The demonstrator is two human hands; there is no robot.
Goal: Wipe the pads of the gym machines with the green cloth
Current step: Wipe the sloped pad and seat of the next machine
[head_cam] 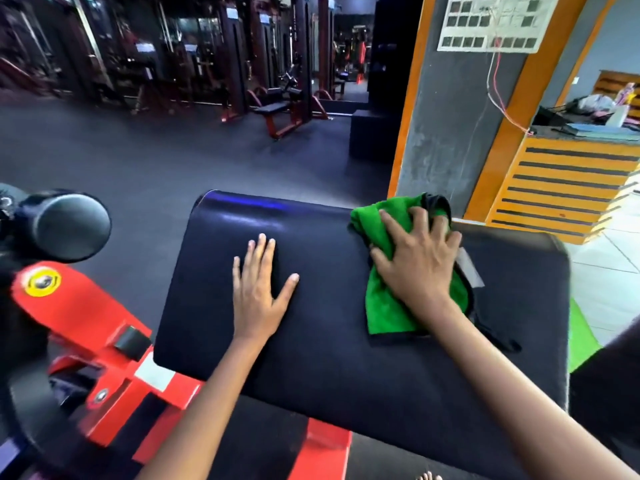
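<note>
Right hand (417, 261) is pressing cloth (384, 306) onto pad (329, 327), fingers (420, 221) spread, slightly curled over it. Left hand (258, 282) is resting flat, fingers wide.

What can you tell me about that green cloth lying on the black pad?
The green cloth looks like soft, fluffy microfibre with a dark edging along its hem. It lies crumpled and bunched, not folded flat, on the right part of the black pad, its far end near the pad's top edge. The right hand presses down on it with spread fingers, covering its middle. The left hand rests flat on the pad, apart from it.
</note>
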